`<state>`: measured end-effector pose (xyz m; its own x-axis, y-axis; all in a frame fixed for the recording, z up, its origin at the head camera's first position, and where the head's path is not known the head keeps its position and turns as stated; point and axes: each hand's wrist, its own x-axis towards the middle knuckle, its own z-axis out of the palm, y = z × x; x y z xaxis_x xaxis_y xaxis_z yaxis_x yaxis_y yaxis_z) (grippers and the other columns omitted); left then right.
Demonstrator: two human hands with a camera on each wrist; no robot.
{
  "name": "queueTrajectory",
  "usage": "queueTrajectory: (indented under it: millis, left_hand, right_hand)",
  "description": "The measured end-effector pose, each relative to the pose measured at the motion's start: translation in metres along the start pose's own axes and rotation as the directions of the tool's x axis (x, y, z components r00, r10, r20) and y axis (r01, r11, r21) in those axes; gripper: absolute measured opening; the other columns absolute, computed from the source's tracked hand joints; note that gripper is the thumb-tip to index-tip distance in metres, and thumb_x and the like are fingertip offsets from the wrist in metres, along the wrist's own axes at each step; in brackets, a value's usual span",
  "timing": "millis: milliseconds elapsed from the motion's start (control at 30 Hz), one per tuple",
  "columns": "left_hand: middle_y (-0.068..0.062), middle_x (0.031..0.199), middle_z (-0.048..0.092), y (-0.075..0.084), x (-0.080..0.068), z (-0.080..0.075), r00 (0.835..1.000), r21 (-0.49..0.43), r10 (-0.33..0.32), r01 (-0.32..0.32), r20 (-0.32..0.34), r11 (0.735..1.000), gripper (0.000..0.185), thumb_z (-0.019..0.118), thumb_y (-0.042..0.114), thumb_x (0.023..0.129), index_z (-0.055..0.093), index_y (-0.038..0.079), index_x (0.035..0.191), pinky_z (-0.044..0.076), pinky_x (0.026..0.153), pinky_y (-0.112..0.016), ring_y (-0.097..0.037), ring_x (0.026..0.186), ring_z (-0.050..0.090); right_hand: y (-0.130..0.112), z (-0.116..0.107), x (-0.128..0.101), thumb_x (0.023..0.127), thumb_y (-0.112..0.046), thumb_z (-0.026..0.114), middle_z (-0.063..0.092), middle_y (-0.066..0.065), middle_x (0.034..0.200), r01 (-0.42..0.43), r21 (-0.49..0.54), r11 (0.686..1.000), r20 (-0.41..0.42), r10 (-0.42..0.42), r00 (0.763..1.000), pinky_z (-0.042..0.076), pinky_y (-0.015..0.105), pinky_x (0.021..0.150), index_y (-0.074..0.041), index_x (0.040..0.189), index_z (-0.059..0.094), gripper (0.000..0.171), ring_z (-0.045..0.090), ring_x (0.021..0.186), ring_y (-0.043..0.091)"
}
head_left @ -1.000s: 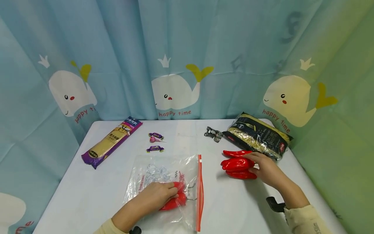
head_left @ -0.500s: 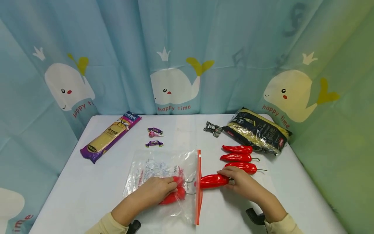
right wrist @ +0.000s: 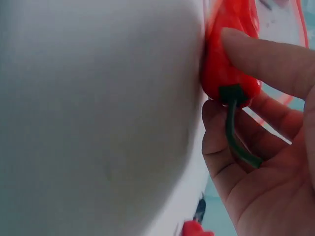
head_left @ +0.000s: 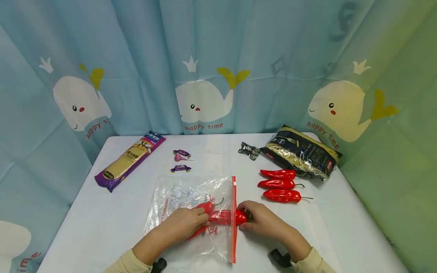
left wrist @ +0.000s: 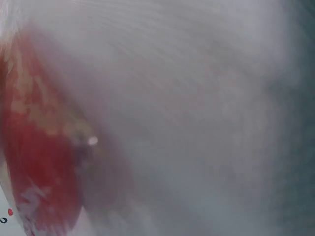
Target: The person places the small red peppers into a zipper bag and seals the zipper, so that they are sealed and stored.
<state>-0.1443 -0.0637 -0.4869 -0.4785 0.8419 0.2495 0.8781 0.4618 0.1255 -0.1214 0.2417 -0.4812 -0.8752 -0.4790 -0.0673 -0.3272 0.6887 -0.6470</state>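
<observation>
A clear zip bag [head_left: 164,193] with a red-orange zip edge lies on the table, its mouth facing right. My right hand [head_left: 261,218] pinches a red chili pepper [head_left: 241,217] near its green stem; its front part is inside the bag. In the right wrist view, the thumb lies on one side of this pepper [right wrist: 224,73] and fingers on the other. My left hand [head_left: 184,223] lies over the bag, fingers curled on the plastic above red peppers [head_left: 206,207] inside, which it partly hides. The left wrist view is blurred, showing red [left wrist: 42,172] behind plastic.
Three red chili peppers [head_left: 279,184] lie in a column right of the bag. Behind them is a black pasta bag [head_left: 300,151], beside a black-wrapped candy [head_left: 249,150]. A purple pasta pack [head_left: 129,161] lies left, near two purple candies [head_left: 181,168] and a lollipop [head_left: 179,157].
My right hand has taken one chili pepper from the group and moved it left, through the bag's mouth. Under my left hand, a bagged pepper has shifted, its stem now pointing upward.
</observation>
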Motion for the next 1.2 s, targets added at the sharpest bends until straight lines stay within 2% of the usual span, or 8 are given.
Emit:
queueTrajectory:
  millis: [200, 300, 467, 633, 933, 1067, 1200]
  left_hand:
    - [0.011, 0.079, 0.048, 0.001, 0.0, -0.002, 0.999, -0.01, -0.024, 0.025, 0.041, 1.0, 0.016, 0.068, 0.028, 0.097, 0.058, 0.022, 0.086, 0.035, 0.052, -0.023, -0.005, 0.055, 0.038]
    - [0.01, 0.079, 0.049, 0.002, 0.0, -0.002, 0.999, -0.021, -0.023, 0.024, 0.026, 1.0, 0.015, 0.069, 0.028, 0.096, 0.059, 0.022, 0.086, 0.037, 0.053, -0.023, -0.006, 0.056, 0.039]
    - [0.01, 0.08, 0.051, 0.001, -0.001, -0.002, 1.0, -0.023, -0.014, 0.014, -0.008, 1.0, 0.016, 0.068, 0.029, 0.096, 0.059, 0.022, 0.086, 0.04, 0.054, -0.025, -0.007, 0.056, 0.042]
    - [0.01, 0.079, 0.05, 0.0, 0.0, -0.001, 1.0, -0.015, -0.013, 0.013, -0.003, 1.0, 0.017, 0.068, 0.029, 0.096, 0.058, 0.022, 0.085, 0.039, 0.053, -0.025, -0.007, 0.055, 0.042]
    - [0.011, 0.079, 0.047, -0.002, 0.0, -0.001, 1.0, -0.028, -0.003, 0.002, -0.018, 1.0, 0.017, 0.067, 0.03, 0.097, 0.058, 0.021, 0.085, 0.036, 0.051, -0.026, -0.006, 0.054, 0.036]
    - [0.011, 0.079, 0.047, -0.002, 0.0, -0.001, 1.0, -0.037, -0.003, 0.003, -0.022, 0.999, 0.017, 0.066, 0.03, 0.097, 0.058, 0.021, 0.085, 0.036, 0.051, -0.026, -0.006, 0.054, 0.036]
    - [0.011, 0.08, 0.049, -0.002, -0.001, -0.002, 1.0, -0.026, -0.004, 0.004, -0.015, 1.0, 0.017, 0.066, 0.029, 0.097, 0.058, 0.021, 0.085, 0.038, 0.051, -0.027, -0.006, 0.055, 0.038]
  right_hand:
    - [0.002, 0.003, 0.0, 0.083, -0.035, 0.083, 0.06, -0.009, 0.106, 0.031, 0.045, 0.999, -0.02, -0.03, 0.999, 0.05, 0.027, 0.075, -0.015, 0.123, 0.064, 0.049, 0.056, 0.088, 0.011]
    - [0.004, -0.005, -0.01, 0.083, -0.037, 0.083, 0.062, -0.008, 0.103, -0.022, 0.06, 0.998, -0.017, 0.023, 1.0, 0.05, 0.027, 0.073, -0.013, 0.123, 0.066, 0.05, 0.057, 0.086, 0.011]
    - [0.01, -0.021, -0.029, 0.087, -0.03, 0.079, 0.066, -0.012, 0.088, -0.119, 0.055, 0.991, 0.027, 0.117, 0.993, 0.049, 0.028, 0.068, -0.014, 0.103, 0.073, 0.024, 0.057, 0.076, 0.004]
    - [0.017, -0.024, -0.036, 0.092, -0.026, 0.073, 0.07, -0.014, 0.084, -0.111, 0.072, 0.991, 0.059, 0.107, 0.993, 0.05, 0.028, 0.069, -0.015, 0.094, 0.076, 0.011, 0.06, 0.076, 0.001]
    - [0.017, -0.02, -0.031, 0.095, -0.029, 0.07, 0.071, -0.012, 0.088, -0.108, 0.129, 0.986, 0.067, 0.1, 0.993, 0.052, 0.027, 0.07, -0.012, 0.102, 0.077, 0.02, 0.062, 0.077, 0.003]
    - [0.014, -0.024, -0.033, 0.096, -0.032, 0.069, 0.069, -0.011, 0.08, -0.131, 0.115, 0.985, 0.068, 0.123, 0.99, 0.05, 0.026, 0.065, -0.013, 0.1, 0.077, 0.02, 0.059, 0.07, 0.003]
    - [0.014, -0.027, -0.034, 0.097, -0.03, 0.068, 0.061, -0.013, 0.07, -0.106, 0.087, 0.991, 0.04, 0.103, 0.994, 0.045, 0.025, 0.059, -0.014, 0.093, 0.076, 0.018, 0.051, 0.063, 0.002]
